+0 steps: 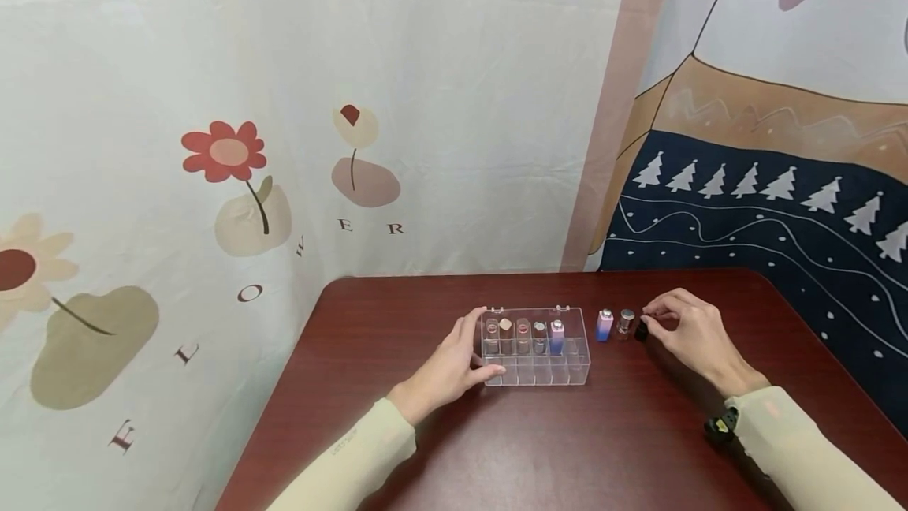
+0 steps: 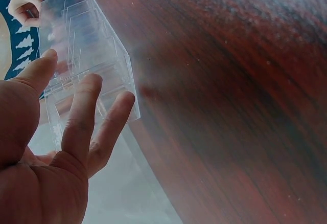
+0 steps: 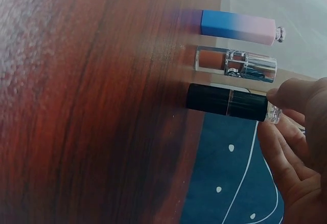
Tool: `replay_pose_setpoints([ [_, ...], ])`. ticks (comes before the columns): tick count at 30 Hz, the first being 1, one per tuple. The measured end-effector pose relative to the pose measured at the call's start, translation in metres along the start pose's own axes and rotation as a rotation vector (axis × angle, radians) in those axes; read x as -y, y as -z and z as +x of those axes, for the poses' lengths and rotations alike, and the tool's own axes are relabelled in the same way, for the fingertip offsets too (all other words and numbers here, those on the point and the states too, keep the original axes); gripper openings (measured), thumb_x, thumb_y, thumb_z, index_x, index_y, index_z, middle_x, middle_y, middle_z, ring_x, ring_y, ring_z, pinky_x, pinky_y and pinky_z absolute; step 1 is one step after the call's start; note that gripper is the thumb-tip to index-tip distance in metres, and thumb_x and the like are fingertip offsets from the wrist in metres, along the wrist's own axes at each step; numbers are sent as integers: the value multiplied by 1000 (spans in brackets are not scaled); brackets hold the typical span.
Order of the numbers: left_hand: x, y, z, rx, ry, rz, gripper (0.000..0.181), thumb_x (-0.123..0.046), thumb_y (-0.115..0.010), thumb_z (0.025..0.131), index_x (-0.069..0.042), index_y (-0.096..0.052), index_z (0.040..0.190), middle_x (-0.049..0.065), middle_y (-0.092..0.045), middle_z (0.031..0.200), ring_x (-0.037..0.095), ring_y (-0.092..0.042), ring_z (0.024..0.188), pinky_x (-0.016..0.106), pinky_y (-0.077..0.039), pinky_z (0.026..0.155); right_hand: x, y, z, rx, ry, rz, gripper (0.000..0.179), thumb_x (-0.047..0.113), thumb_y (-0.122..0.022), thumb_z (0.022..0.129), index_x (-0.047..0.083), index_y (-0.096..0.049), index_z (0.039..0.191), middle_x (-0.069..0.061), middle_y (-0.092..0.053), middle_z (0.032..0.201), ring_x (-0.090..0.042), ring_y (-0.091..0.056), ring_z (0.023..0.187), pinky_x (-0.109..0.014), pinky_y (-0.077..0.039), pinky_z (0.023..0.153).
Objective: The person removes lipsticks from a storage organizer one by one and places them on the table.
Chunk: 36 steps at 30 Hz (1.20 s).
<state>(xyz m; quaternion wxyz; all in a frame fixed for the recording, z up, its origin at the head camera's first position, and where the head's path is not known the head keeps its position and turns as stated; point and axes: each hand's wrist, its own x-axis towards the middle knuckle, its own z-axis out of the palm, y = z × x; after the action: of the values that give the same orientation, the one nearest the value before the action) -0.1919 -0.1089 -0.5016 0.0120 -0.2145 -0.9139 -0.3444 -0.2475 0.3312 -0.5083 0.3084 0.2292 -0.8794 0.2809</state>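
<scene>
My left hand (image 1: pixel 447 361) grips the left end of a clear plastic organizer box (image 1: pixel 579 374), thumb at its front and fingers toward its back corner. In the left wrist view the fingers lie along the box's clear wall (image 2: pixel 110 50). The back row of compartments holds several lipstick tubes, the rightmost a pink-and-blue tube (image 1: pixel 556 337). Out to the right, my right hand (image 1: pixel 691 330) pinches the clear top of a black lipstick tube (image 3: pixel 227 101), which stands upright on the table. Beside it stand a clear tube with a silvery cap (image 3: pixel 212 60) and another pink-to-blue tube (image 3: pixel 237 27).
The dark red wooden table (image 1: pixel 454 448) reaches back to a pale hanging cloth (image 1: pixel 468 140) printed with flowers. On the right hangs a navy cloth (image 1: pixel 745 219) with white trees. A dark watch (image 1: pixel 722 424) sits on my right wrist.
</scene>
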Motion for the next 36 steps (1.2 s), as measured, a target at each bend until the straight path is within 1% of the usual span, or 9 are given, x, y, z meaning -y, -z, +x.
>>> replay_pose_setpoints([
  [5,1,-1,1,2,-2,-2,106,-31,-94,103,-2,-26,178,29,-53,162,7,-79,90,29,-67,87,-1,1,0,10,-6,1,32,-8,-100,80,9,-86,103,-7,-80,102,-30,-83,84,5,-48,87],
  [14,1,-1,0,5,5,-13,105,-33,-93,103,-3,-26,179,30,-52,162,7,-80,91,30,-68,88,-1,4,0,11,-5,0,32,-2,-101,81,10,-87,107,-6,-80,105,-28,-81,85,3,-49,86],
  [21,1,0,0,1,2,-3,106,-33,-94,103,-4,-26,179,30,-51,164,6,-79,90,29,-67,88,-1,4,2,5,8,-23,33,1,-100,83,9,-86,112,-7,-80,106,-26,-78,86,-3,-53,84],
  [23,1,-1,0,-2,0,7,105,-34,-93,103,-4,-26,179,30,-52,164,5,-78,90,29,-67,88,0,4,3,-2,9,-24,34,3,-100,84,8,-86,115,-8,-81,107,-27,-77,87,-4,-51,85],
  [28,1,-1,0,-10,-6,22,105,-33,-94,103,-4,-27,178,29,-53,162,5,-78,90,30,-67,89,6,4,5,-26,-3,-19,32,7,-96,90,7,-85,120,-9,-81,108,-29,-75,90,-10,-52,85],
  [33,0,-2,-1,-10,-6,24,105,-33,-94,103,-3,-27,178,28,-53,161,5,-78,90,30,-67,90,13,4,6,-37,-3,-11,35,8,-96,90,8,-84,123,-8,-82,111,-29,-75,91,-8,-49,86],
  [36,0,-2,-2,-10,-7,24,105,-33,-93,103,-3,-26,178,29,-53,162,5,-79,90,31,-68,90,18,4,6,-40,6,-13,38,8,-98,88,8,-84,124,-8,-81,112,-28,-76,91,-4,-47,88],
])
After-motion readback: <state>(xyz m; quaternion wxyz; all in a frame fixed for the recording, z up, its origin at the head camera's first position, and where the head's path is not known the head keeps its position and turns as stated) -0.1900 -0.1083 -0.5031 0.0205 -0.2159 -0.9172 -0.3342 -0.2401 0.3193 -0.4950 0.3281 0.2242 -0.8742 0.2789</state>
